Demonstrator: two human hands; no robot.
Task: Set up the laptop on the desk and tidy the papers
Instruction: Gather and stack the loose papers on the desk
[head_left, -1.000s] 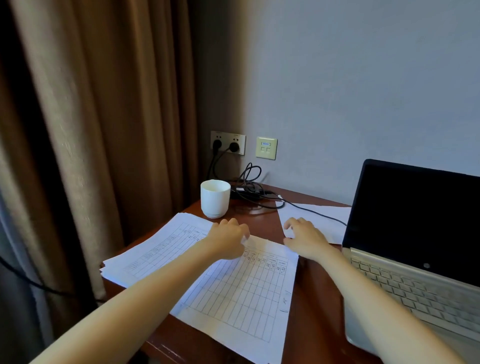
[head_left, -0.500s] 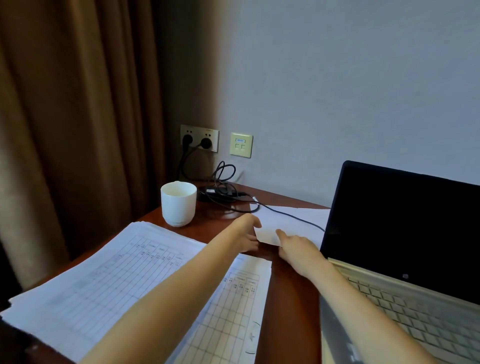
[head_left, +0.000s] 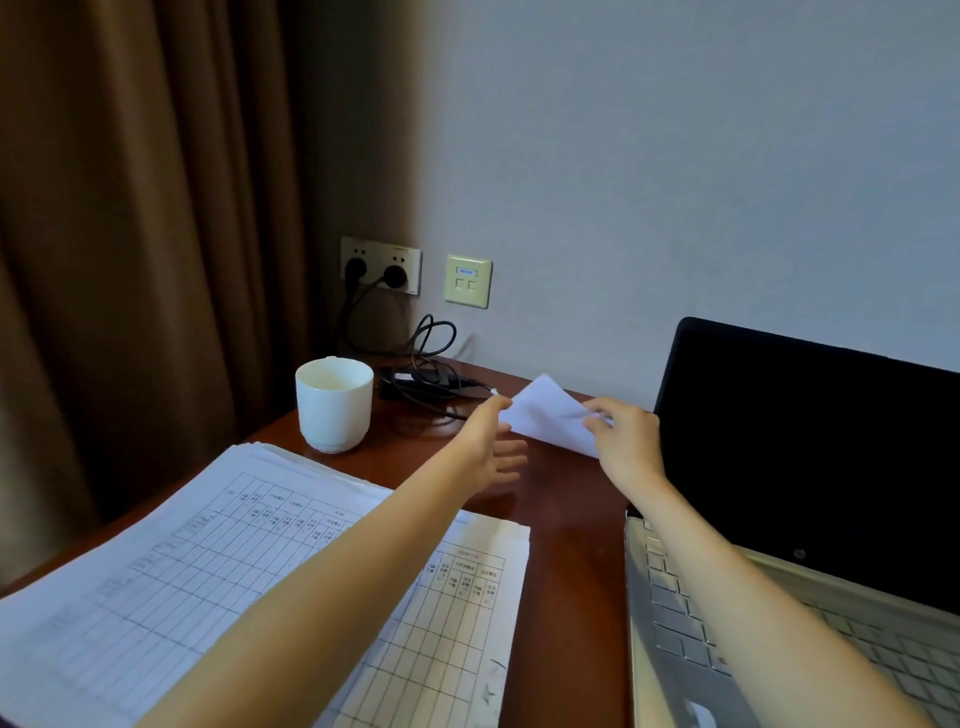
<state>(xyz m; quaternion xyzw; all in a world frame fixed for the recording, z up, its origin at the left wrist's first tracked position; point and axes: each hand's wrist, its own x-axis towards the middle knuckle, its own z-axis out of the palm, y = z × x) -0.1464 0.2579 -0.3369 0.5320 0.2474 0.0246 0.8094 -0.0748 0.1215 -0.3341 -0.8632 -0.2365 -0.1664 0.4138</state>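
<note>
Right hand (head_left: 626, 441) pinches near-right edge of white sheet (head_left: 548, 413), lifted clear of desk (head_left: 566, 514), tilted. Left hand (head_left: 491, 447) half open, fingers spread, fingertip touching sheet's left corner. Sheet's long axis runs from far-left down to near-right, peak pointing toward wall. Stack of printed tables (head_left: 218, 566) lies flat at near left, long side running left-near to right-far, under left forearm. Laptop (head_left: 810, 519) open at right, screen dark, facing person. White cup (head_left: 334, 402) upright behind stack, cables (head_left: 426, 379) beside it.
</note>
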